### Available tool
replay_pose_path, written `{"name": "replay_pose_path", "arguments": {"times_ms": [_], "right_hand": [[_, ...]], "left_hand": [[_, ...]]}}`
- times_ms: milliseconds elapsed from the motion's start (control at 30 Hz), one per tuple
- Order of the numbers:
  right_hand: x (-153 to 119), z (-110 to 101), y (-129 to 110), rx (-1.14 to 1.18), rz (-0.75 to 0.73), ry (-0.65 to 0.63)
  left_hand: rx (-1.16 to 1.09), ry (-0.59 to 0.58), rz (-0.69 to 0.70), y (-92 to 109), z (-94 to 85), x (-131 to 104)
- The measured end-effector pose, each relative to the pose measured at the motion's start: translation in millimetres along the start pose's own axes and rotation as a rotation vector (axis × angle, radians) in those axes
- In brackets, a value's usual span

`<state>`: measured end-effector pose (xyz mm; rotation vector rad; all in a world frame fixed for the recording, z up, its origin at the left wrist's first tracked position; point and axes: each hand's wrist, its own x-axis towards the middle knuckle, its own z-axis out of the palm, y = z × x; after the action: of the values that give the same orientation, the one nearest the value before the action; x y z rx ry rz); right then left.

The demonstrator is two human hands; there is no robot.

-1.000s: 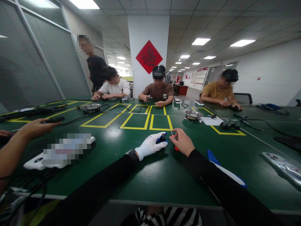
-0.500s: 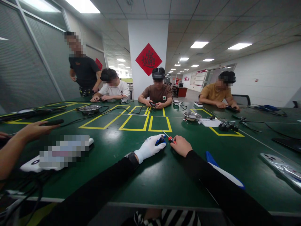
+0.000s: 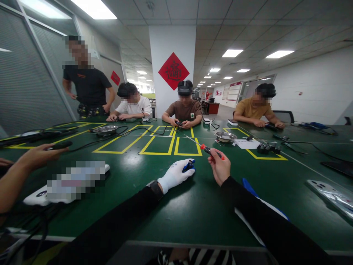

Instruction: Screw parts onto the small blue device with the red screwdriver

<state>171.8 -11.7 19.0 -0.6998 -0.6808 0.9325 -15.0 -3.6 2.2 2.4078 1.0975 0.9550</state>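
My left hand, in a white glove with blue fingertips, rests on the green table with its fingers around a small dark object. Bare and raised a little to the right of it, my right hand grips a red and black screwdriver. The screwdriver's thin metal shaft points up and to the left, away from the dark object. A blue and white glove lies partly under my right forearm.
A white device with cables lies at left beside another person's hand. Metal bowls, black parts and a phone are also on the table. People sit across it; one person stands.
My right hand has lifted and moved right, taking the screwdriver away from my left hand. My left hand has stayed in place. The standing person has shifted left.
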Motion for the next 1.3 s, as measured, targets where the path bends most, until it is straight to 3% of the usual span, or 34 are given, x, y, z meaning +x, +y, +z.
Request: {"name": "replay_pose_path", "arguments": {"times_ms": [133, 267, 400, 700, 867, 1000, 1167, 1300], "right_hand": [[3.8, -0.9, -7.2, 0.238, 0.161, 0.021], [2.8, 1.6, -8.7, 0.37, 0.338, -0.164], [-7.2, 9.0, -8.6, 0.33, 0.451, -0.297], [-22.7, 12.6, -12.2, 0.239, 0.532, -0.519], [-21.5, 11.2, -10.8, 0.146, 0.546, -0.516], [-22.5, 11.4, -13.4, 0.16, 0.599, -0.571], [-22.2, 13.7, -14.3, 0.124, 0.478, -0.568], [-21.3, 12.6, -10.9, -0.023, 0.097, -0.446]], "left_hand": [[0.005, 0.008, 0.012, 1.7, -0.9, 0.1], [-0.012, 0.022, 0.015, 1.6, -0.5, 0.4], [-0.023, 0.023, 0.015, -0.2, 1.0, 0.5], [-0.038, 0.024, 0.075, -1.3, 0.7, 0.3], [-0.025, -0.015, 0.085, -4.9, 1.2, 1.8], [0.049, 0.046, 0.139, -8.2, 1.3, 3.1], [0.092, 0.089, 0.179, -12.7, 3.3, 2.4], [0.044, 0.063, 0.126, -14.5, 5.6, 3.1]]}}
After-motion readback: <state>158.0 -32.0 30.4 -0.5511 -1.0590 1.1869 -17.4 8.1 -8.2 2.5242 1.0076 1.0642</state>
